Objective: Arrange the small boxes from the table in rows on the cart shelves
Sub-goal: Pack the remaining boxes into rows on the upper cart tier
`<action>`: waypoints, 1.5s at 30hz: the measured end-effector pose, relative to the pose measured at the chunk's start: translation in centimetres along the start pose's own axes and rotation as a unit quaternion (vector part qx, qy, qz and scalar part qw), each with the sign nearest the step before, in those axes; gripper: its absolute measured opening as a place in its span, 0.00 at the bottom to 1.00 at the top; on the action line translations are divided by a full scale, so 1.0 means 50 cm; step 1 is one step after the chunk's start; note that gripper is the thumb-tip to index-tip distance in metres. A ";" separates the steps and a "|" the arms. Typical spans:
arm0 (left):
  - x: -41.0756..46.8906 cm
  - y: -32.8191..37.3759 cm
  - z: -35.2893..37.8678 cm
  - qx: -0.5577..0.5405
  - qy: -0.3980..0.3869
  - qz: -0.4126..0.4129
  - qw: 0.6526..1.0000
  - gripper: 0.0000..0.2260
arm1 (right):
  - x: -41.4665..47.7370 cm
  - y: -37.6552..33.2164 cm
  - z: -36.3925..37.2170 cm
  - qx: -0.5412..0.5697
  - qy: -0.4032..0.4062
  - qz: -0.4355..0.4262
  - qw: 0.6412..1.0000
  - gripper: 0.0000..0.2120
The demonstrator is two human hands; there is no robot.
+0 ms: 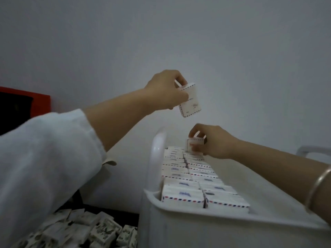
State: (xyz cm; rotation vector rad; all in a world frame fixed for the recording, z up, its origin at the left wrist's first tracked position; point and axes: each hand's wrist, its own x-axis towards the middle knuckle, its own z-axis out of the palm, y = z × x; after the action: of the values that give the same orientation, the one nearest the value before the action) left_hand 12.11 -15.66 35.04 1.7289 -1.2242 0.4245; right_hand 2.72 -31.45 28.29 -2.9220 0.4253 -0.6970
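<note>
Grip: L hand (164, 90) pinches white dash-edged box (191, 102); R hand (214, 142) pinches second box (195, 141).

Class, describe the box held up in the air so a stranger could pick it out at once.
Start at the white cart tray holding two rows of boxes. Above its far end, against the bare wall, the left hand grips one box. It alone hangs clear of the rows, tilted, broad face showing.

Two hands (164, 90), two held boxes (189, 101), one cart (197, 233) (two rows (177, 176) aboard).
</note>
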 end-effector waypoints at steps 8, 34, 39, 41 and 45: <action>0.102 -0.030 0.093 0.148 -0.221 -0.009 0.964 0.11 | -0.003 0.017 0.027 0.247 -0.114 0.137 0.953 0.08; 0.100 -0.074 0.149 0.178 -0.434 -0.098 0.878 0.11 | -0.021 0.005 0.014 0.315 -0.049 0.213 0.924 0.12; 0.084 -0.076 0.115 0.151 -0.317 -0.062 0.934 0.10 | -0.019 0.006 0.006 0.201 -0.089 0.182 0.958 0.19; 0.062 -0.068 0.083 0.097 -0.238 -0.053 0.965 0.10 | -0.026 -0.001 -0.004 0.137 -0.092 0.155 0.974 0.20; -0.046 -0.081 0.020 0.040 -0.043 0.014 0.998 0.12 | -0.057 -0.055 -0.053 0.083 -0.005 0.059 0.995 0.15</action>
State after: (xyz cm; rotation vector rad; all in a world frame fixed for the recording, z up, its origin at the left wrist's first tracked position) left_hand 14.38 -15.02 30.93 1.8152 -1.3091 0.4249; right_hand -0.28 -28.10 29.90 -2.7180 0.5087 -0.6682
